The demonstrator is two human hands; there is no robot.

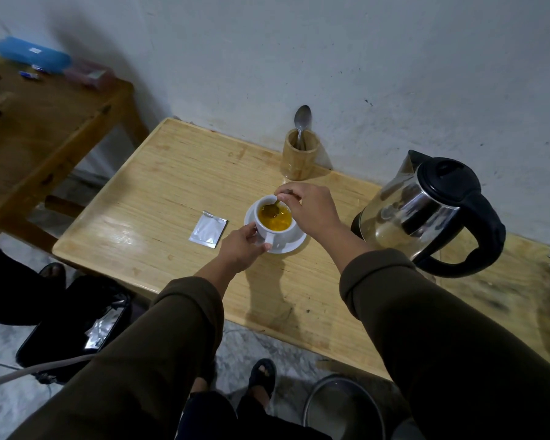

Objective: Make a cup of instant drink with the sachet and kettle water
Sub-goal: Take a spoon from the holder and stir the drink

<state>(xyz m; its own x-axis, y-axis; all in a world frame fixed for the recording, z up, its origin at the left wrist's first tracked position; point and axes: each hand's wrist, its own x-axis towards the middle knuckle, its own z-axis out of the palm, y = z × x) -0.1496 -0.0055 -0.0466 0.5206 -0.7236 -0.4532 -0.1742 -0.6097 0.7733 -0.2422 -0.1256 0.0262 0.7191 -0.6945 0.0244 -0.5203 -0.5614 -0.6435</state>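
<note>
A white cup (269,234) holding orange-yellow liquid stands on a white saucer (291,244) in the middle of the wooden table (159,192). My left hand (240,247) grips the cup at its handle side. My right hand (308,208) pinches the handle of a spoon (272,208) whose bowl dips into the liquid. A torn silver sachet (208,229) lies flat on the table just left of the saucer. The steel kettle (426,208) with black lid and handle stands to the right of the cup.
A wooden holder (300,160) with a second spoon (302,120) stands by the wall behind the cup. A second wooden table (45,128) with a blue box (32,54) is at left. A black bag (77,322) holding several sachets sits on the floor at left.
</note>
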